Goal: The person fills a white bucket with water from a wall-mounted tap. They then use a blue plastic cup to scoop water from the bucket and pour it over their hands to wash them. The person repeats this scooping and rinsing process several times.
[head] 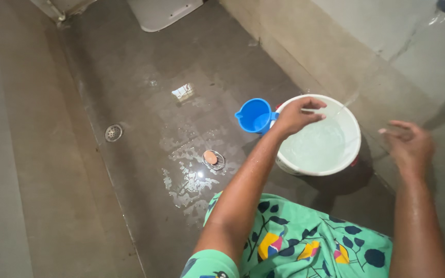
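1. The left hand (297, 114) hovered over the near-left rim of the white bucket (354, 135), fingers curled loosely and pinched toward the thumb, gripping nothing that could be seen; the wrist was bent downward over the water.
2. The right hand (410, 145) hung in the air to the right of the bucket, apart from it, open with fingers spread and slack, holding nothing; the forearm looked wet.
3. The bucket stood on the grey floor (145, 62) close to the tiled wall step, filled with clear water nearly to the brim.
4. A blue mug (254, 115) with a spout sat just beside the bucket's left side, touching or almost touching it; its handle was hidden behind the left hand.
5. A bar of soap (210, 157) lay in a small round dish on the wet floor, left of the arm; a round drain (113, 133) sat farther left; a green patterned garment (305, 242) covered the knees.
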